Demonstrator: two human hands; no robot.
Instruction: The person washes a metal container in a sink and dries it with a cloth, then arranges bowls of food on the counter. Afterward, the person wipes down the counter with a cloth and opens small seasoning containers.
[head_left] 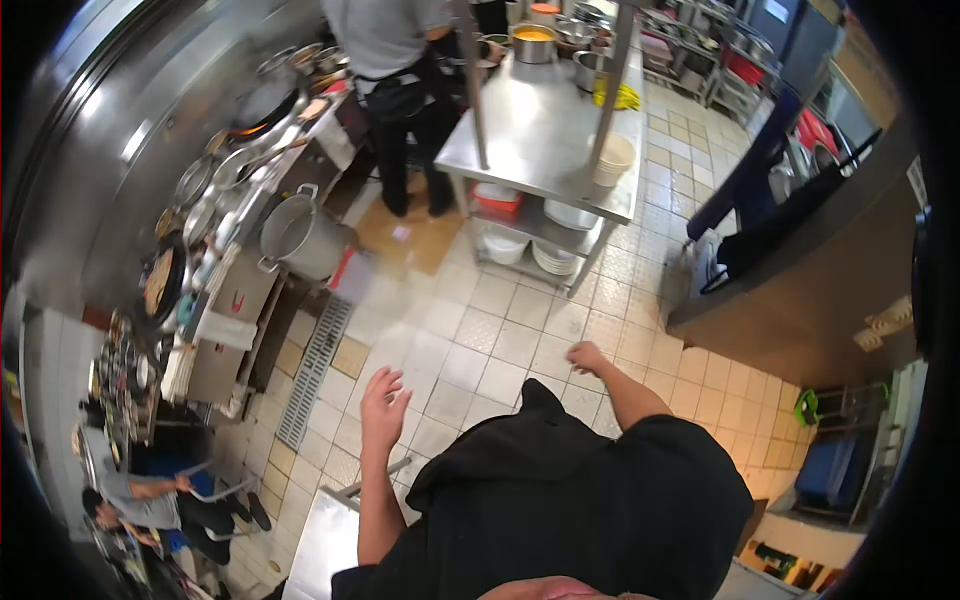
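My left hand (383,405) is held out over the tiled floor (460,365). Its fingers are spread and nothing is in it. Beneath my left forearm stands a steel table (325,545), with a metal bar beside it. My right hand (586,358) hangs out to the right above the tiles, its fingers loosely curled in, with no object visible in it. Ahead of both hands is a steel worktable (535,125); neither hand touches it. Stacked white plates (555,258) and a red container (498,198) sit on its lower shelf.
A person in grey (385,45) stands at the stove line on the left, near a large steel pot (300,240). Another person (150,505) is at lower left. A floor drain (315,370) runs along the left. A brown partition (800,290) stands at right.
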